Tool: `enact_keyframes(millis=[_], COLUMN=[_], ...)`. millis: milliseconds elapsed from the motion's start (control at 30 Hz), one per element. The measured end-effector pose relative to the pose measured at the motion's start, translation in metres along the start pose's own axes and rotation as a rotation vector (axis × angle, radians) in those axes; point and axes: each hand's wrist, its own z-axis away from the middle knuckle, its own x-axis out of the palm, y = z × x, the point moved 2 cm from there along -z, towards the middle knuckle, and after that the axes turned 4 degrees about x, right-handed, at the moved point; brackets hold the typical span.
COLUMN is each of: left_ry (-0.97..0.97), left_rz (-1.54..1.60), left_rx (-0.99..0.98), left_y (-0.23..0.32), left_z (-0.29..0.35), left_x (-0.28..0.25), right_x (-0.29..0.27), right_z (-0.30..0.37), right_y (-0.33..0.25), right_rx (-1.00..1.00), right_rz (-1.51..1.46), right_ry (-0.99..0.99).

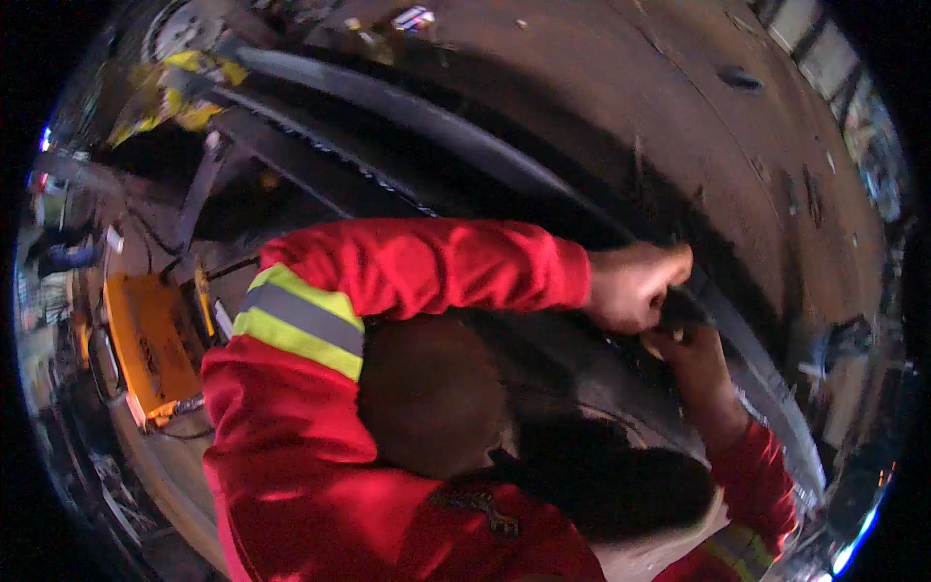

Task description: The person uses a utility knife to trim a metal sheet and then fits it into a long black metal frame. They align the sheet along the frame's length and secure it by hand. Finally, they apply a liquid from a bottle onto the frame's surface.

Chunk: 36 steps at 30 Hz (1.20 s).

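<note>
From the person's head, the fisheye view looks steeply down, over the left sleeve (pixel 441 267) that looms large and close, toward the left hand (pixel 638 287) and right hand (pixel 700 376), a little farther off. It takes in floor (pixel 708 116) beyond the far edge of the beam (pixel 398 105), which bends into an arc.
</note>
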Motion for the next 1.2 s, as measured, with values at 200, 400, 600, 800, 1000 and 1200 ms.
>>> enact_keyframes(millis=[200, 400, 600, 800, 1000, 1200], left_ry=[-0.003, -0.069, -0.036, -0.042, -0.072, -0.032], left_rz=[-0.064, -0.023, 0.053, 0.102, -0.249, -0.567], left_rx=[-0.101, -0.044, -0.114, -0.100, 0.020, -0.326], left_y=[0.013, 0.038, 0.031, 0.021, 0.039, 0.041], left_z=[0.017, 0.014, 0.008, 0.011, 0.037, 0.106], left_x=[-0.025, 0.005, 0.008, 0.004, -0.031, -0.089], right_x=[0.005, 0.000, 0.003, 0.010, 0.006, 0.001], right_z=[-0.017, 0.015, 0.022, 0.016, 0.005, 0.001], right_y=[-0.035, -0.010, -0.017, -0.015, -0.024, -0.023], right_rx=[-0.267, -0.044, 0.184, 0.149, 0.101, 0.171], right_rz=[0.343, 0.259, 0.061, -0.008, 0.172, 0.474], right_ry=[-0.169, -0.190, -0.124, -0.038, -0.112, -0.109])
